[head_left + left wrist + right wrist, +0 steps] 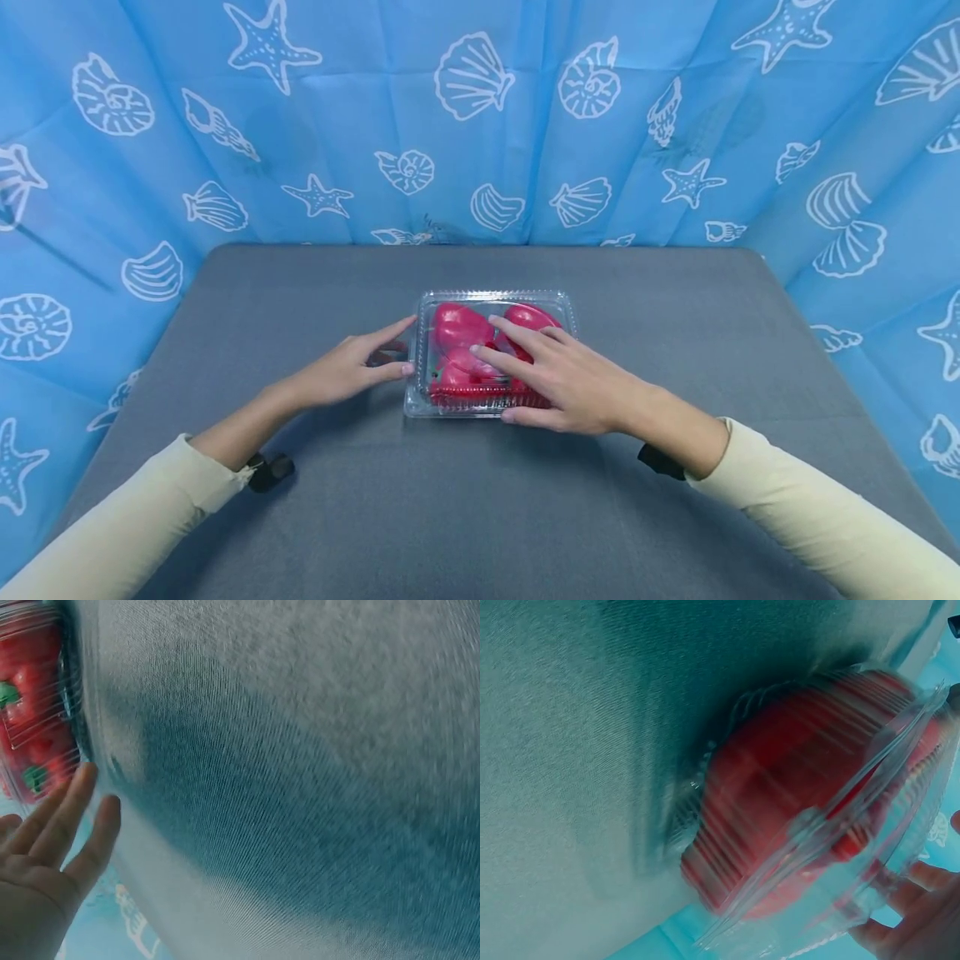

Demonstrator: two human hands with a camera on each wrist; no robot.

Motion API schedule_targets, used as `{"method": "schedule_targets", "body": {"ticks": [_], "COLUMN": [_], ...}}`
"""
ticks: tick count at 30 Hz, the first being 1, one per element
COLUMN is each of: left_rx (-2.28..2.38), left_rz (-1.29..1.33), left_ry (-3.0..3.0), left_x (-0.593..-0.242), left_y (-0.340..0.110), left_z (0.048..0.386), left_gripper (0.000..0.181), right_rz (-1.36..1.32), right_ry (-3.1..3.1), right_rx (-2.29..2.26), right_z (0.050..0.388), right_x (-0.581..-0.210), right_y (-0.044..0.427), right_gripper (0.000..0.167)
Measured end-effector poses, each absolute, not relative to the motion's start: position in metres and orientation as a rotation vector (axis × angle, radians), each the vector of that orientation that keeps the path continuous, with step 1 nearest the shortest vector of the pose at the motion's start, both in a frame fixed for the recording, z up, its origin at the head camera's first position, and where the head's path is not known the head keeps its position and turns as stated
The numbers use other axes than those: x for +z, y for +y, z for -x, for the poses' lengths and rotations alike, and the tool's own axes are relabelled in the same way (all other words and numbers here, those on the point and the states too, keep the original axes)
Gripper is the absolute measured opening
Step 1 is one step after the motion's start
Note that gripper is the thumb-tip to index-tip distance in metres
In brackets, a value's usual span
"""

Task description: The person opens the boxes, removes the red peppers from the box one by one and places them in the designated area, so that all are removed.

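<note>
A clear plastic clamshell box [495,295] sits on the grey table, with several glossy red, fruit-like pieces [459,325] inside. Small green parts [34,777] show among them in the left wrist view. At the box's left side is my left hand [352,362], thumb and index finger spread and their tips at the rim. My right hand [577,383] lies over the right part of the lid, fingers spread and thumb by the front rim. In the right wrist view, blur hides whether the lid [922,787] is fully pressed down.
The grey cloth-covered table [315,283] reaches around the box on all sides. Behind it and at both sides hangs a blue curtain [517,150] with white shells and starfish. A dark wrist device [272,472] sits under the left sleeve cuff.
</note>
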State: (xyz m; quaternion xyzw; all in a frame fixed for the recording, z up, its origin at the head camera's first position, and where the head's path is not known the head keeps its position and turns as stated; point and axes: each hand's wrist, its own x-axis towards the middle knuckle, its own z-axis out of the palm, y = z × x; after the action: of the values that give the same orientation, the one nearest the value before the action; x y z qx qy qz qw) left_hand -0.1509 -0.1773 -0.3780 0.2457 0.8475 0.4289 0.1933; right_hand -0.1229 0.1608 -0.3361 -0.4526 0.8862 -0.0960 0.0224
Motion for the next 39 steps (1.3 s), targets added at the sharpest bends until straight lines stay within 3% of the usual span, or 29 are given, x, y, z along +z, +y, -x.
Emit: {"method": "schedule_targets", "body": {"ticks": [9,23,39], "left_rx": [1.453,1.675,1.803], "left_rz": [-0.555,-0.340,-0.265], "left_ry": [2.123,1.913,1.761], "left_x": [-0.380,-0.382,-0.387], "left_y": [-0.176,-0.171,-0.172], "left_z": [0.153,0.148,0.144], "left_gripper": [0.078,0.083,0.090], "right_rz": [1.480,1.720,1.744], "right_ry": [2.719,2.605,2.621], "right_rx": [-0.291,-0.238,-0.182], "right_z": [0.119,0.115,0.111], "right_x": [-0.337,-0.343,-0.350], "right_y": [0.153,0.145,0.134], "right_gripper": [0.087,0.072,0.060]}}
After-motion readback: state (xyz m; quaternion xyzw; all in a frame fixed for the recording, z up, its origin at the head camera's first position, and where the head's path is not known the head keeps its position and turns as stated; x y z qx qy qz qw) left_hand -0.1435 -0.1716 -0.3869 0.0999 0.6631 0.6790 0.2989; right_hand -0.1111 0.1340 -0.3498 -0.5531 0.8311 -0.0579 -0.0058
